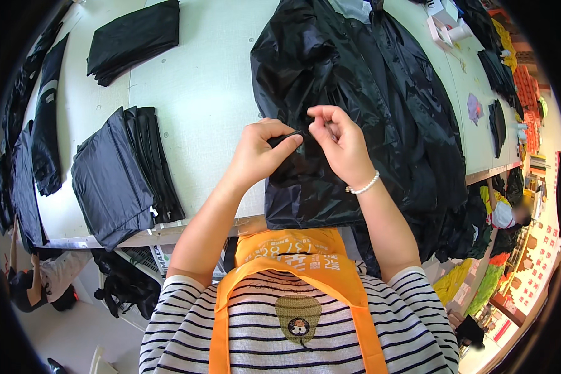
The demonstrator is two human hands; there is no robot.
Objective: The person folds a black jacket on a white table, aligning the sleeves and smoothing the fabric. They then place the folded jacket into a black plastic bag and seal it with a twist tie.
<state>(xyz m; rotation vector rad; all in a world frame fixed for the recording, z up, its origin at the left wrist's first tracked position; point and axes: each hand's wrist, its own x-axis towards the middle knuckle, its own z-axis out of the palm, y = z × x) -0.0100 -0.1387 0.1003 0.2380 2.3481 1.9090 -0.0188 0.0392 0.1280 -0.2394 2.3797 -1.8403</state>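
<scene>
one left hand (262,148) and one right hand (345,148) are showing, making two hands. one bracelet (364,184) is showing with them. one garment (374,168) is lying beneath. one far pile (134,38) and one near pile (113,181) are resting at left, making two. one table (209,62) is bearing these. one apron (274,265) and one shirt (249,315) are showing below. one scrap (475,109) is lying at right. one left co-worker (55,277) and one right co-worker (502,215) are appearing, though the blurry edge is possibly hiding more.

Forearms (213,212) converge; the left hand (265,146) pinches with its thumb, the right hand (340,142) (fingers (328,112) curled) just beside.
</scene>
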